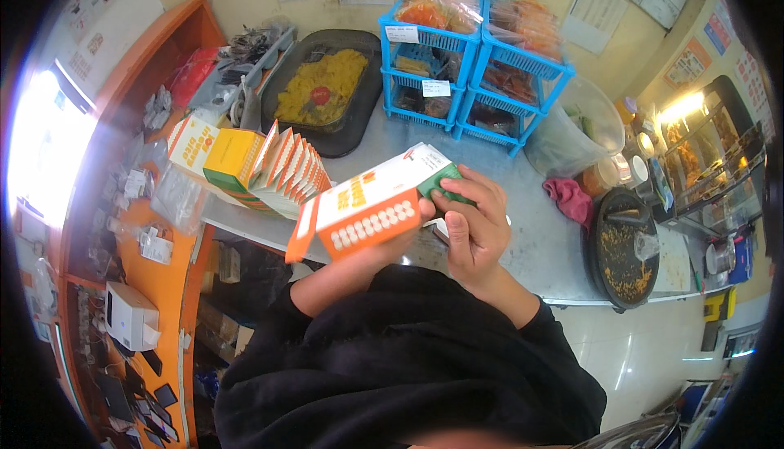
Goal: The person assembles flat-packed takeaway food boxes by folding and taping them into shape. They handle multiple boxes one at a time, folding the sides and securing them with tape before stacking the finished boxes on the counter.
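A white, orange and green cardboard food box (pixel 371 192) is held up in front of me, tilted, with an orange flap standing out at its left end. My left hand (pixel 395 246) grips it from below and behind; most of those fingers are hidden by the box. At the green right end, my right hand (pixel 475 224) has its fingers bent around the edge, closed on the cardboard. To the left lies a row of nested folded boxes (pixel 294 173) in the same colours, beside a yellow-faced box (pixel 231 157).
Behind the boxes sits a black tray (pixel 371 73) of yellow food. Blue stacked baskets (pixel 469 94) hold bagged food at the back. Rightward are a clear plastic tub (pixel 600 110), a pink cloth (pixel 569 202), a dark stone mortar (pixel 606 245) and a lit food case (pixel 710 143).
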Action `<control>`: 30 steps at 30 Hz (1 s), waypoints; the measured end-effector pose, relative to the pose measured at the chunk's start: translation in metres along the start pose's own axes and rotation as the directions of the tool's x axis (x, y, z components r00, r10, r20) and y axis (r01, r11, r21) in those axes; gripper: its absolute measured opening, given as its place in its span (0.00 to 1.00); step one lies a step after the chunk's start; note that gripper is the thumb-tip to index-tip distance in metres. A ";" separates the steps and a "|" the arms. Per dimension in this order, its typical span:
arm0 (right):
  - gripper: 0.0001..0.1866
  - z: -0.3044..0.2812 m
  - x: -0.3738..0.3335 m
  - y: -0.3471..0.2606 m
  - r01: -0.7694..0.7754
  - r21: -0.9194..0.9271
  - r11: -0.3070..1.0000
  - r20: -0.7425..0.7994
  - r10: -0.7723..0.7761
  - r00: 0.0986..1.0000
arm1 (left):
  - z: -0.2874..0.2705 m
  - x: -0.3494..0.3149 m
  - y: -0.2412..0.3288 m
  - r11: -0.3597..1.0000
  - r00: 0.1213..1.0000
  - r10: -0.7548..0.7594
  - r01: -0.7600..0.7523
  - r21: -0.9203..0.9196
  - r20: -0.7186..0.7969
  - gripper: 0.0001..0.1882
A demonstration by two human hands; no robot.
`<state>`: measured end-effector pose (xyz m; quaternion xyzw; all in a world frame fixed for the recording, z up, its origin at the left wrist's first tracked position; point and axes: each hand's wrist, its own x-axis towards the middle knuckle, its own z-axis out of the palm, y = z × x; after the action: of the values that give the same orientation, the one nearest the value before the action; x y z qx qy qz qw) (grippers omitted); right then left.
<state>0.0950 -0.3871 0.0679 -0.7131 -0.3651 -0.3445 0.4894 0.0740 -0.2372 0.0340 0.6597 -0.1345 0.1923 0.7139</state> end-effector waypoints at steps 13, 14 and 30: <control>0.13 -0.001 0.017 -0.003 -0.044 -0.086 0.995 0.145 0.056 0.988 | 0.003 0.001 -0.001 0.855 0.939 -0.131 -0.055 0.516 0.319 0.12; 0.12 -0.003 0.017 0.000 -0.126 -0.099 0.987 0.134 0.138 0.981 | -0.001 0.002 0.002 0.849 0.945 -0.179 0.008 0.528 0.273 0.10; 0.10 -0.005 0.008 0.001 -0.325 -0.073 0.943 0.280 0.332 0.901 | -0.016 0.030 0.013 0.687 0.824 -0.566 0.473 -0.552 0.001 0.14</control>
<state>0.0990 -0.3909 0.0756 -0.8128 -0.3030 -0.1538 0.4731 0.0937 -0.2176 0.0571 0.4286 0.0719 -0.0081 0.9006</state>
